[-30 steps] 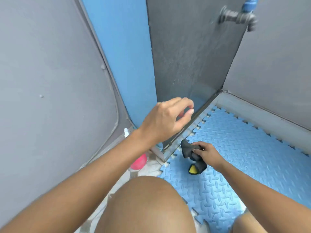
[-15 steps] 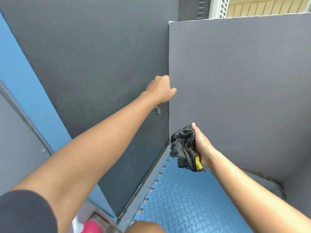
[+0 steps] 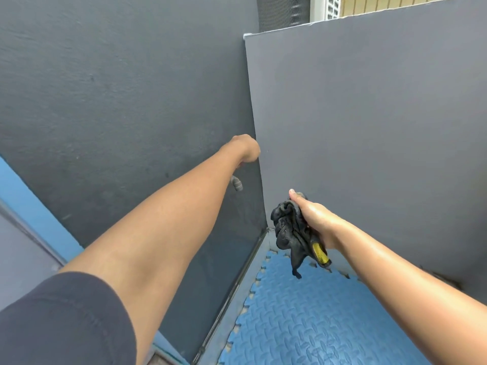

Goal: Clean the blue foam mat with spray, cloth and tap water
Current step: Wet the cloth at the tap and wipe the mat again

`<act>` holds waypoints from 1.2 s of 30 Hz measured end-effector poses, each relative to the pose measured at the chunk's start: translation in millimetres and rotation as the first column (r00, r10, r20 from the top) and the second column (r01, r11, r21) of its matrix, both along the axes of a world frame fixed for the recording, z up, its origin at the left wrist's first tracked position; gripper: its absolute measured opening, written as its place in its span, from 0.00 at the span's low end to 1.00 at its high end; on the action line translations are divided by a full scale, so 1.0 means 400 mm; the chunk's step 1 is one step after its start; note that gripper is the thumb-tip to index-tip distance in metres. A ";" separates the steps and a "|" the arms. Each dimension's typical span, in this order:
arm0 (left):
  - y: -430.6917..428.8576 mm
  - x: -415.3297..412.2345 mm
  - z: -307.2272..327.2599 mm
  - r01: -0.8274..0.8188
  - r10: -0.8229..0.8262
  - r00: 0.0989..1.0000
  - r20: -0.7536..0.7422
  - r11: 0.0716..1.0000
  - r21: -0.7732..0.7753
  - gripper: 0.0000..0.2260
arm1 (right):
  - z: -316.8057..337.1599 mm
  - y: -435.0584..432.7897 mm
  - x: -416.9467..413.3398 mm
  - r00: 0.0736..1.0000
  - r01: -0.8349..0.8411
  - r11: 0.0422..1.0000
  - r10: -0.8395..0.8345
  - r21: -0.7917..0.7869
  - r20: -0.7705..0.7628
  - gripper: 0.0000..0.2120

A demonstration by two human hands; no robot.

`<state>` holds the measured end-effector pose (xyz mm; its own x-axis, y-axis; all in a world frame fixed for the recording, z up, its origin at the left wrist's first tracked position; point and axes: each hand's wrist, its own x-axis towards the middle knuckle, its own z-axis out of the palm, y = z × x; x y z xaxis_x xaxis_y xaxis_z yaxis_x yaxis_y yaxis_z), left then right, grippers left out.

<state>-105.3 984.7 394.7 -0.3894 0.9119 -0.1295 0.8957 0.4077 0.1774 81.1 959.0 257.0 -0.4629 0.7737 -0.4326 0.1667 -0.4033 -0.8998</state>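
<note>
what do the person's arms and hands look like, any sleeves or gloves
Both hands are bare: no gloves, rings or watch show on the left hand or the right hand. The left arm has a short dark sleeve ending above the elbow. The right forearm is bare as far as the frame shows; its upper arm is out of view.

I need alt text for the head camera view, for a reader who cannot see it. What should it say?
The left hand reaches up to a grey tap on a dark grey wall, its grip hidden from view. The right hand holds a crumpled black cloth with a yellow patch, hanging above the blue foam mat.
</note>
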 end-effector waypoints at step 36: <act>0.003 0.026 0.003 0.128 -0.134 0.990 0.039 0.982 0.136 0.14 | 0.031 0.013 -0.062 0.999 0.015 0.999 -0.016 0.035 0.031 0.46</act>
